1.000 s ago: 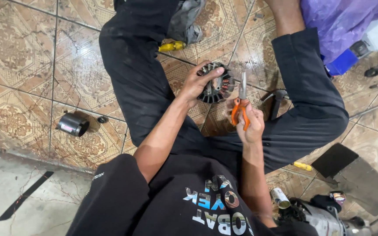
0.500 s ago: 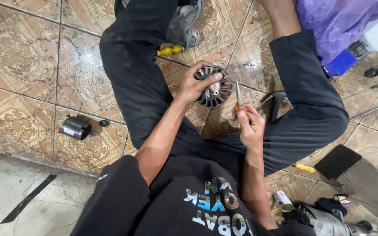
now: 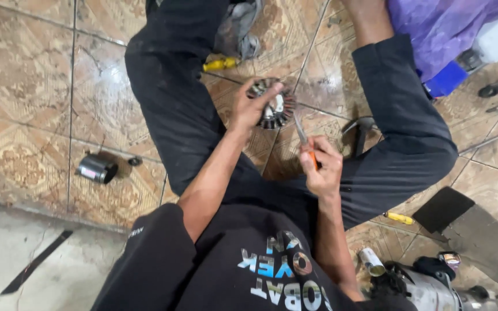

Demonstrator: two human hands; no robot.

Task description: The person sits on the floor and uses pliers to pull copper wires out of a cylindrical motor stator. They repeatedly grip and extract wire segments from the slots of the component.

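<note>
I am sitting on the tiled floor [image 3: 36,86] with my legs bent out to either side, looking down between my knees. My left hand [image 3: 255,106] is gripping the round wound coil [image 3: 275,109], a ring of dark windings with a pale metal middle, fingers curled over its near-left rim and holding it down on the floor between my legs. My right hand [image 3: 321,167] is closing around an orange-handled tool [image 3: 306,144], fingers wrapped tight on the handle, and its thin metal tip is pointing up and left towards the near-right edge of the coil; I cannot tell whether the tip is touching it. A yellow-handled screwdriver [image 3: 221,63] is lying on the floor just beyond my left thigh, next to a crumpled grey rag [image 3: 238,26]. Well off to the left a small dark metal cylinder [image 3: 97,168] is resting on its side on the tiles. Behind my right knee a purple plastic sheet [image 3: 445,26] is covering something, with a blue piece [image 3: 446,80] showing beneath it. Near my right side another small yellow-handled tool [image 3: 400,217] is lying on the floor, a flat dark plate [image 3: 468,224] beside it, and a grey machine body [image 3: 427,288] is sitting at the near right edge.
</note>
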